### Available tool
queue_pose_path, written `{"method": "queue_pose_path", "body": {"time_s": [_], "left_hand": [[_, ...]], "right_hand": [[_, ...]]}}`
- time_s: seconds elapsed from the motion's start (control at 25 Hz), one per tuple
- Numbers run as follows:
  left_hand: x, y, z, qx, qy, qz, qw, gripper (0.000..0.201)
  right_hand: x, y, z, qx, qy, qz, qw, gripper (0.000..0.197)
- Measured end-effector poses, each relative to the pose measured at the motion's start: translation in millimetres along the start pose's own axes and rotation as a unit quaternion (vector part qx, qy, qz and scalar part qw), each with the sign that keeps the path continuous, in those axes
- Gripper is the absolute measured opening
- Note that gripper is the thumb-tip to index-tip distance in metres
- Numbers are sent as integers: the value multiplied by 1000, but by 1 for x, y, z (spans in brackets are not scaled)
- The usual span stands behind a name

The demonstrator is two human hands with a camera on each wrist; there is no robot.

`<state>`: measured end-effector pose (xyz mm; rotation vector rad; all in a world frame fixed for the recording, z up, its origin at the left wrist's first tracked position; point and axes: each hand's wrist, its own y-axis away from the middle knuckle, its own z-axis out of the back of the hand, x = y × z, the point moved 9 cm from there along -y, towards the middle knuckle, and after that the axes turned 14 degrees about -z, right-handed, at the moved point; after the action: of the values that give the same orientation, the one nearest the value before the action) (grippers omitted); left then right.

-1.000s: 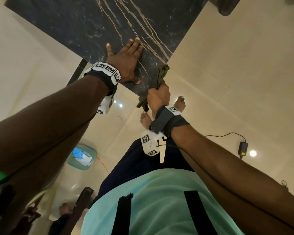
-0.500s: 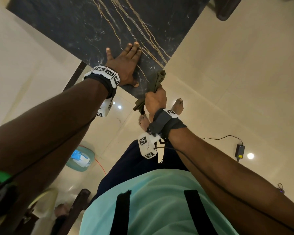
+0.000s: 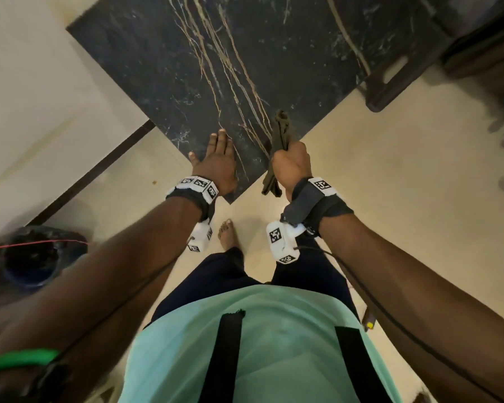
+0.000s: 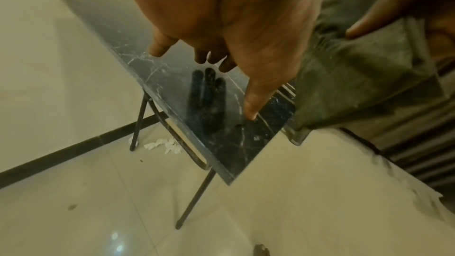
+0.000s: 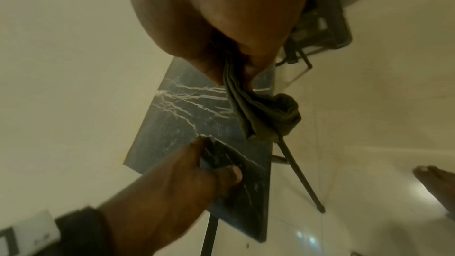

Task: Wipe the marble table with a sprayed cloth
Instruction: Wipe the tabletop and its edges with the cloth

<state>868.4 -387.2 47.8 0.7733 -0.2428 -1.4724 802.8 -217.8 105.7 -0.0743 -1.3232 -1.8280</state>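
right hand [image 3: 292,167] fisted around bunched olive cloth [image 3: 280,132], raised off marble table [image 3: 186,68] at its near corner by the right edge, long axis toward far edge. left hand [image 3: 217,164] flat beside it, fingers straight.

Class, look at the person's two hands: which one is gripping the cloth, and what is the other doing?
The right hand grips the bunched olive cloth in its curled fingers. The left hand holds nothing: it lies flat, fingers straight, on the marble table near its corner.
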Motion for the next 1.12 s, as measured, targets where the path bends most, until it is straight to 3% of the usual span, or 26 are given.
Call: {"method": "queue_pose_path", "body": {"time_s": [0.28, 0.4, 0.6, 0.8, 1.04, 1.12], "left_hand": [[-23, -1, 1, -72, 180, 131, 972, 98], [-29, -6, 5, -111, 232, 190, 947, 97], [-38, -11, -7, -155, 287, 246, 913, 92], [-39, -20, -13, -202, 328, 284, 878, 90], [-46, -32, -25, -257, 378, 328, 827, 92], [-49, -33, -23, -265, 364, 344, 824, 90]], "right_hand": [[122, -11, 11, 104, 194, 156, 963, 35], [150, -14, -6, 156, 269, 216, 925, 29], [182, -1, -56, 226, 372, 302, 848, 34], [196, 31, -129, 295, 520, 379, 706, 52], [182, 87, -198, 313, 655, 504, 468, 50], [163, 105, -216, 321, 677, 536, 388, 58]]}}
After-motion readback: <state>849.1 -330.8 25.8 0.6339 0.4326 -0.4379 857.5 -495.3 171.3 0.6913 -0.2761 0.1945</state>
